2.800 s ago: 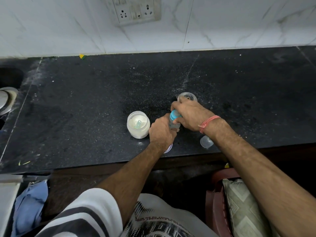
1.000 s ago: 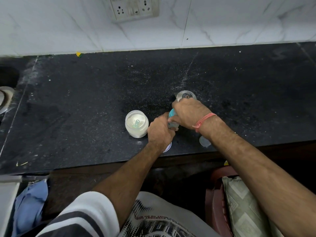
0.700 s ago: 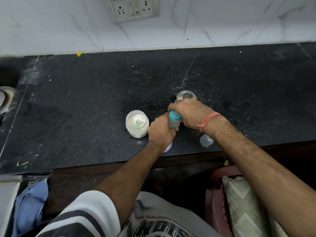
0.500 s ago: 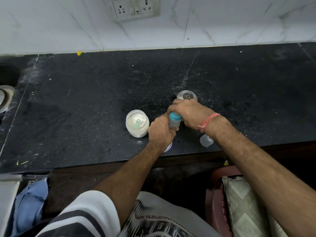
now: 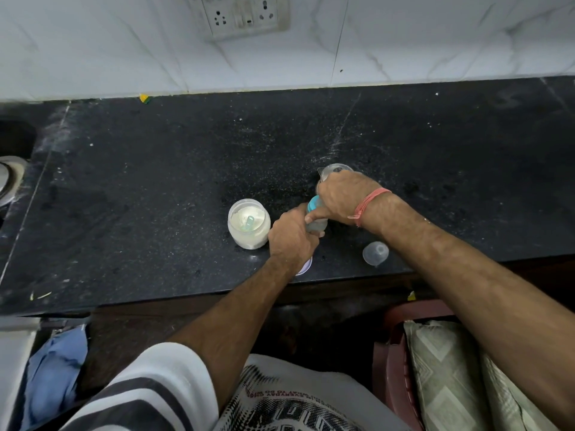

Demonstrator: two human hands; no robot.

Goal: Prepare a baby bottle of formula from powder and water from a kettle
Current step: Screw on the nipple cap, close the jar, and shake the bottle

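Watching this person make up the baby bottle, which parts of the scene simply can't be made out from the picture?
Head view only:
- Baby bottle: both hands, left hand and right hand, cover most of it, so its fill level is hidden.
- Clear container behind the right hand: contents unreadable.
- White disc under the left wrist: mostly hidden.
- Metal object: cut off by the left edge.
- No kettle is identifiable.

Black speckled counter (image 5: 155,188). Teal collar on my bottle (image 5: 313,204), white powder in the jar (image 5: 249,227), orange thread (image 5: 368,202) on my wrist, black-and-white striped sleeve (image 5: 149,390).
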